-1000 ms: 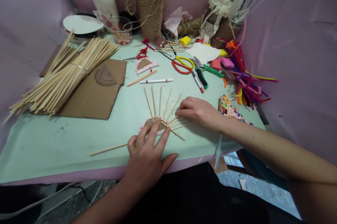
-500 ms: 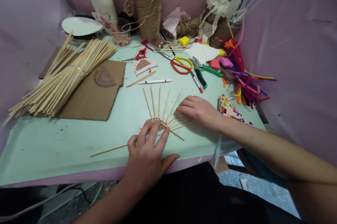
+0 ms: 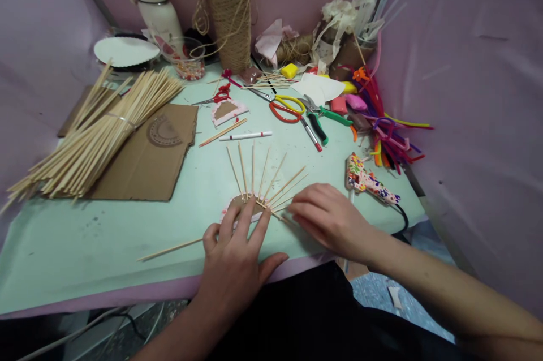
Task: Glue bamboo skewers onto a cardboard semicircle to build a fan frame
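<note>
My left hand [image 3: 235, 242] lies with spread fingers on a small cardboard piece [image 3: 232, 206] with a pink-white edge, pressing it to the table. Several thin wooden sticks [image 3: 253, 168] fan out from its curved edge, pointing away and to the right. Another wooden stick [image 3: 278, 216] slants across beneath my left fingertips toward my right hand [image 3: 328, 216]. The bent fingers of my right hand close around that stick's outer end, hiding it. A longer loose stick [image 3: 169, 249] emerges left of my left hand.
A stick bundle [image 3: 127, 123] rests on a cardboard sheet [image 3: 139, 171] at left. Beyond the fan are a white pen [image 3: 246, 136], scissors [image 3: 288, 109] and green-handled pruners [image 3: 318, 117]. A flower-patterned glue gun [image 3: 369, 180] lies right. Twine [image 3: 229, 16] and a bottle [image 3: 159, 16] stand behind.
My right hand has moved right and down from the upper sticks to the slanting stick's end, its fingers curling in. My left hand stays pressed on the cardboard. The view has shifted slightly.
</note>
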A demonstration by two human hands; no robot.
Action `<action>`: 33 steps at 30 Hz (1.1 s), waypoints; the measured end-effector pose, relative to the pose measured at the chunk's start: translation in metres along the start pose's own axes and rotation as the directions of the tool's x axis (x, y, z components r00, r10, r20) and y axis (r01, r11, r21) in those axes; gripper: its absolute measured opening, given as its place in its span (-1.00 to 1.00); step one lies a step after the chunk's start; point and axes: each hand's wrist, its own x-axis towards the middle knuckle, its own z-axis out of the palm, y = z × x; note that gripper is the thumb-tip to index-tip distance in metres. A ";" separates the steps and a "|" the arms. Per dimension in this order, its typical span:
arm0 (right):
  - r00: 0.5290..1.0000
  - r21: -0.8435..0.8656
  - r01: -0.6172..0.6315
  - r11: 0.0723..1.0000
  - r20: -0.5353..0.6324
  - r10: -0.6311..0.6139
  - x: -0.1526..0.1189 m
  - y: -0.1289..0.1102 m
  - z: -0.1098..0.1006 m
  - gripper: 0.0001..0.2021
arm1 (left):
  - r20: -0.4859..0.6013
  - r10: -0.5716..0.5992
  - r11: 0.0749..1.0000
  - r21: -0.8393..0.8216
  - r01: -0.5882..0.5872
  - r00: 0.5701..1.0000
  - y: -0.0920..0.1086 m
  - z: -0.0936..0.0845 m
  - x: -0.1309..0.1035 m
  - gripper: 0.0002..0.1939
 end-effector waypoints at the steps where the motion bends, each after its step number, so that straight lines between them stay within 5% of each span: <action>1: 1.000 0.009 -0.001 1.000 0.006 0.001 -0.004 -0.006 0.004 -0.83 | 0.001 0.001 1.000 -0.001 -0.001 1.000 0.000 0.000 0.000 -0.43; 12: 0.995 0.009 -0.059 0.998 -0.082 0.059 -0.011 -0.026 0.032 -0.79 | -0.029 0.003 1.000 -0.022 -0.004 1.000 -0.001 0.002 0.000 -0.44; 20: 0.984 0.004 -0.096 0.995 -0.147 0.095 0.002 -0.004 0.014 -0.80 | -0.002 0.012 1.000 0.004 -0.012 1.000 0.000 0.000 0.000 -0.43; 27: 0.980 0.004 -0.052 0.999 0.190 0.050 0.043 0.051 -0.001 -0.85 | 0.021 -0.011 1.000 0.007 0.011 1.000 0.001 -0.002 0.001 -0.43; 33: 0.960 0.033 0.043 0.999 0.275 -0.050 0.052 0.062 0.008 -0.83 | 0.038 -0.011 1.000 0.005 0.010 0.999 0.001 -0.002 0.001 -0.42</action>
